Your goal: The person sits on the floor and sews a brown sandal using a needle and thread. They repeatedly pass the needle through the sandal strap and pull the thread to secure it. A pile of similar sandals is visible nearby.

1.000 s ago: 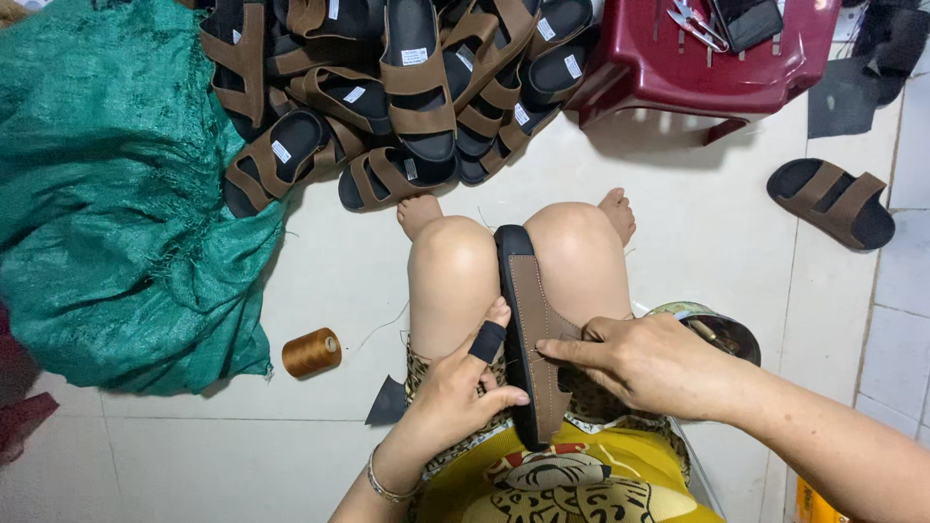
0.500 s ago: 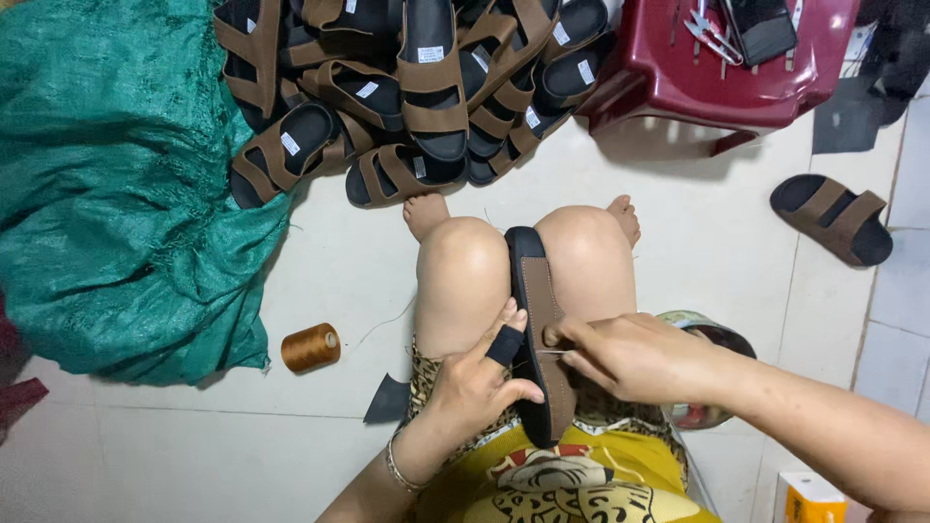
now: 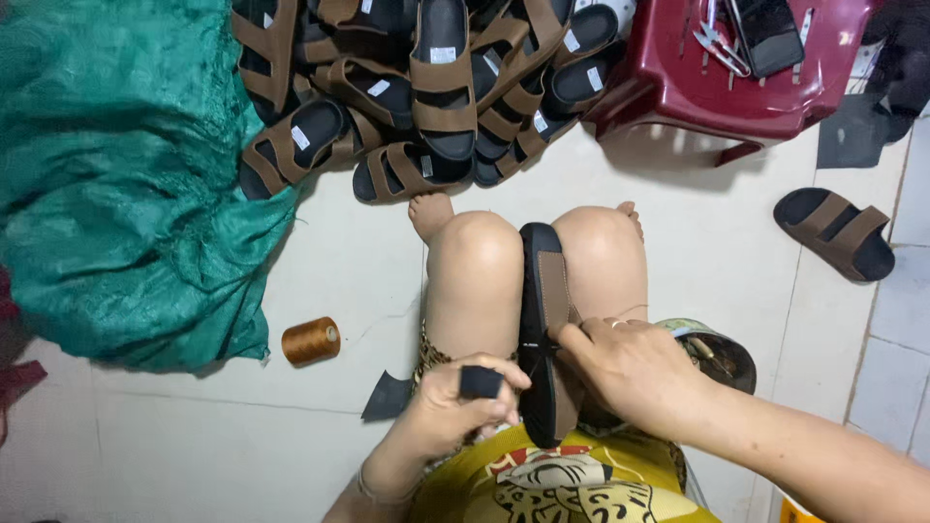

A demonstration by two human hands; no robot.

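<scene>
The left hand (image 3: 455, 407) has slid back off the sandal (image 3: 544, 329) wedged between the knees, fingers curled, while the right hand (image 3: 630, 373) now pinches its strap edge.

1. Floor (image 3: 242, 446): pale tiles with grout lines, seen from above; a dark seam runs down its right edge.
2. Top edge, centre: heap of brown-strapped black sandals (image 3: 426, 87), piled on one another.
3. Left edge: crumpled green sack (image 3: 116, 174), large, spread wide; touching the heap's left side.
4. Top right corner: dark red plastic stool (image 3: 736, 68).
5. Right edge: single sandal (image 3: 835, 232), apart from the heap.
6. Lower left of centre: spool of brown thread (image 3: 311, 340), lying on its side; small dark scrap (image 3: 388, 398) near it.
</scene>
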